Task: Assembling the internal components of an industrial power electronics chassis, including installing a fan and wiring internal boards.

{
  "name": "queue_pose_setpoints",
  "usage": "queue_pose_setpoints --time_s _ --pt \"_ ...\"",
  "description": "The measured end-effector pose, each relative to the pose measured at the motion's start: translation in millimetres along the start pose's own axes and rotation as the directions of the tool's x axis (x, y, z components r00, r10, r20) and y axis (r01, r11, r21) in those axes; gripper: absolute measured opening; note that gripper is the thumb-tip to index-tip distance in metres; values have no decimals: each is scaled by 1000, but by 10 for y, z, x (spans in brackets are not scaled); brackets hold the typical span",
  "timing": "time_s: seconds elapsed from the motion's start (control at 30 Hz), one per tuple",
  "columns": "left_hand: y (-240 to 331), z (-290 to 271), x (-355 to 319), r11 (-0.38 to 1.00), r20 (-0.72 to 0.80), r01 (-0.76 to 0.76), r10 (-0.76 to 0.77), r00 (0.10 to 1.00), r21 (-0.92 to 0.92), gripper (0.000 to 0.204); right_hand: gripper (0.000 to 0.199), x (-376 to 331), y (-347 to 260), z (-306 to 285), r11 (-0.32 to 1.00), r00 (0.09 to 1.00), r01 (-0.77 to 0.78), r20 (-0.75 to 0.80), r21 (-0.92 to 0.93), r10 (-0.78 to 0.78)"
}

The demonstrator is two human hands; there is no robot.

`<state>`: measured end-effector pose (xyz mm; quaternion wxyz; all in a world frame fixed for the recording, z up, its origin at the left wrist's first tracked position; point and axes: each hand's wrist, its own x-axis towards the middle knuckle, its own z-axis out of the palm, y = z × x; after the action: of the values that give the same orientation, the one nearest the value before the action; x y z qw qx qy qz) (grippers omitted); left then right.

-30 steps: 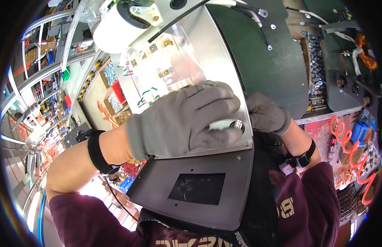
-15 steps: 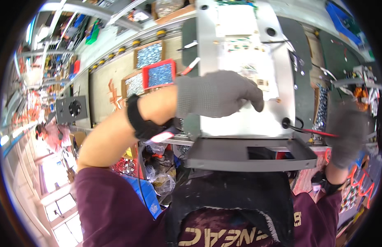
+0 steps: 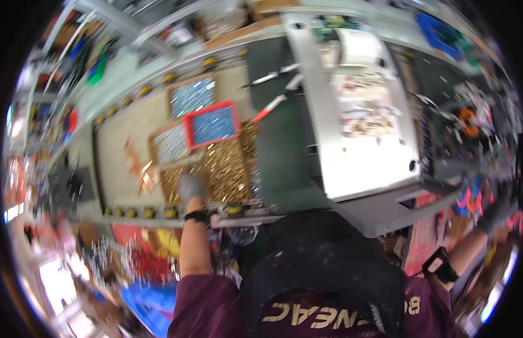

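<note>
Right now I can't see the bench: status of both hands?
Left hand gloved, reaching into tray of brass parts. Right hand gloved, out at right edge, blurred. Metal panel untouched.

Brightness: bright, even light over the whole bench, colours a little washed out.
Light source: not in view; the strongest white patches sit at 7 and 9 o'clock near the rim.
Glare: the grey metal panel (image 3: 363,163) shines pale at 2 o'clock, its printed parts bleached.
Shadows: soft and weak; a dark band lies under the panel's lower edge.
Blur: motion smear throughout, worst at 8 and 3 o'clock; the left hand (image 3: 191,186) is soft-edged, the right hand (image 3: 494,217) barely readable.
Distortion: fisheye, straight bench edges bow toward the rim.
Vignette: black corners all round.
</note>
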<state>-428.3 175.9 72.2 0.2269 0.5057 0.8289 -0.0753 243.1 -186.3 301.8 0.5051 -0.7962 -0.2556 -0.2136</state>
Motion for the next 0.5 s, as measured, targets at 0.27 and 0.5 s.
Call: queue_pose_setpoints --time_s 0.27,0.5 --pt "-996 657 744 973 -46 -231 231 972 -10 38 33 -942 -36 -470 969 969 -246 6 -29 246" --pt "-1608 773 1531 896 -77 -135 113 991 -422 35 32 -1354 1551 -1067 726 826 -112 343 -678 448"
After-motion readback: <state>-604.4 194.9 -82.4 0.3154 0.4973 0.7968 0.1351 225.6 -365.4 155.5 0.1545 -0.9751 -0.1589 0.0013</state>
